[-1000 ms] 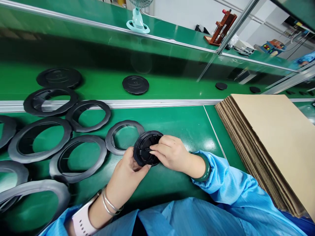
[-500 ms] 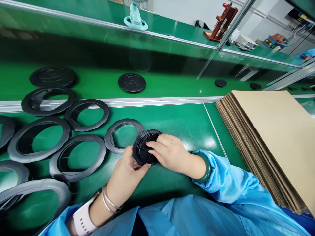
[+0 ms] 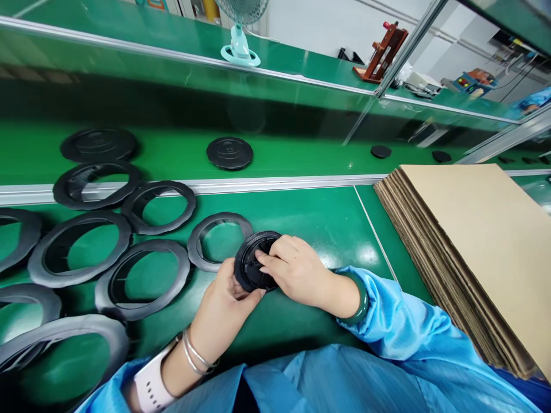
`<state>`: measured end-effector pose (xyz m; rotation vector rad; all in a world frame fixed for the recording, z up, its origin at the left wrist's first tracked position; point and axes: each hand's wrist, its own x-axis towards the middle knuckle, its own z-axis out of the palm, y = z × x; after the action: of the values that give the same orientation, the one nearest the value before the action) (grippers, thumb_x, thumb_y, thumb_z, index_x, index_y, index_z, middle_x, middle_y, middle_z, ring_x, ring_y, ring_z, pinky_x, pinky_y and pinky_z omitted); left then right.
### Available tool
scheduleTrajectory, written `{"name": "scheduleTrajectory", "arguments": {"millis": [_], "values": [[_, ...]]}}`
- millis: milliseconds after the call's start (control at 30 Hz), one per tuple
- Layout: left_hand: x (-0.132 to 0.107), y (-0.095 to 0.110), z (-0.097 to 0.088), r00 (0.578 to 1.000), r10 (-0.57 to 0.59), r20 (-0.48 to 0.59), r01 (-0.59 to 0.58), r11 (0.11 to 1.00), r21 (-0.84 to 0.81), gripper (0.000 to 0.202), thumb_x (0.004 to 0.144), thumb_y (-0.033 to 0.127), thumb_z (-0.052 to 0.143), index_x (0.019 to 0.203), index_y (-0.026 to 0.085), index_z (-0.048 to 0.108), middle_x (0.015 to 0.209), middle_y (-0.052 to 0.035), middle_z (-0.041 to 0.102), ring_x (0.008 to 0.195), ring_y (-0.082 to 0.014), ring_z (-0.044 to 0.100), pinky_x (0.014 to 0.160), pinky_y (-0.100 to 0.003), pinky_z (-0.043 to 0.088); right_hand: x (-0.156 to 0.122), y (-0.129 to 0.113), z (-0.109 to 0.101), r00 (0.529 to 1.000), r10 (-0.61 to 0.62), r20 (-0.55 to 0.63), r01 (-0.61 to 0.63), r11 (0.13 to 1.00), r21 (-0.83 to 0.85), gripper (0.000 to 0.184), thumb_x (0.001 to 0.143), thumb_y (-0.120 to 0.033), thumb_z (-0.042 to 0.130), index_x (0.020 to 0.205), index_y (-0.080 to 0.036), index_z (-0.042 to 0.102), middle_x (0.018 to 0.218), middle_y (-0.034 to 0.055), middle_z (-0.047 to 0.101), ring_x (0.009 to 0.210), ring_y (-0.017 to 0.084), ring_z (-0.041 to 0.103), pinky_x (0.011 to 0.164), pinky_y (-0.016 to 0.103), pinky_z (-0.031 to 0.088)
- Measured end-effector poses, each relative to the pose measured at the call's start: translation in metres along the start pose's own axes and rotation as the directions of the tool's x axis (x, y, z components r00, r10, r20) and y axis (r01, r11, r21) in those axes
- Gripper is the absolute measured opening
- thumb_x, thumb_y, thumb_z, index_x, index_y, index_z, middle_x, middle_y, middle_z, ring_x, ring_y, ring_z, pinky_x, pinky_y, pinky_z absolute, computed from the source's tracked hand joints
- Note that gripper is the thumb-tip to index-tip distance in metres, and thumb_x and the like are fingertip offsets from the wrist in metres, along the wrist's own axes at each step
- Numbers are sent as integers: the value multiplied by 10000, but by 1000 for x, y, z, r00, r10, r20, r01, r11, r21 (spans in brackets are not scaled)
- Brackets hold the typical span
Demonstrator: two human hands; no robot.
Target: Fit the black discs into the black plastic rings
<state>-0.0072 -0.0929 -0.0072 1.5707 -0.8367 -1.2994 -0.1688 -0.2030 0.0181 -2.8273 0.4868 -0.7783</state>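
Observation:
My left hand (image 3: 226, 304) is closed round the near-left rim of a black round plastic cap (image 3: 250, 265), tilted with its recessed, ribbed face up toward me. Fingers of my right hand (image 3: 297, 269) are bent together and reach into that face near its middle. Whatever small part they may pinch there is hidden. Just behind the cap, to the left, lies a black plastic ring (image 3: 200, 246) on the green bench.
Several larger black rings (image 3: 144, 278) crowd the bench at left, some overlapping. A black disc (image 3: 229, 153) lies on the conveyor belt (image 3: 293, 160) beyond the metal rail. At right stands a stack of cardboard sheets (image 3: 473, 229). Farther back is a fan (image 3: 240, 46).
The view has tilted up slightly, so the background sits lower. Both hands stay at the cap, and the right fingers have shifted only slightly on its face.

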Motion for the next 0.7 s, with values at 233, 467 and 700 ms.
{"name": "scheduleTrajectory", "arguments": {"millis": [233,467,700], "values": [[4,-1,3,1000,6,-30,-8,998,-65,591,657,319,794,1109,199,433,996,-61,708,875,-254,722,754,-354,609,1,9,5,827,559,54,-509,705,493,269,993,-302,510,1231,-211,597,1118,75,610,1071,202,560,966,388,463],[0,-1,3,998,40,52,-38,998,-42,687,688,340,780,1242,196,401,1116,-110,675,963,-288,701,767,-390,610,0,11,22,733,669,119,-574,515,637,133,850,-317,645,874,-194,599,888,16,571,859,177,555,779,312,454],[0,-3,-2,994,100,41,-99,995,-28,587,791,447,730,1253,190,477,1070,-91,681,1027,-294,665,814,-377,586,0,15,20,692,688,219,-609,393,689,181,826,-338,668,850,-188,569,834,-1,587,812,165,557,749,302,461]]}}
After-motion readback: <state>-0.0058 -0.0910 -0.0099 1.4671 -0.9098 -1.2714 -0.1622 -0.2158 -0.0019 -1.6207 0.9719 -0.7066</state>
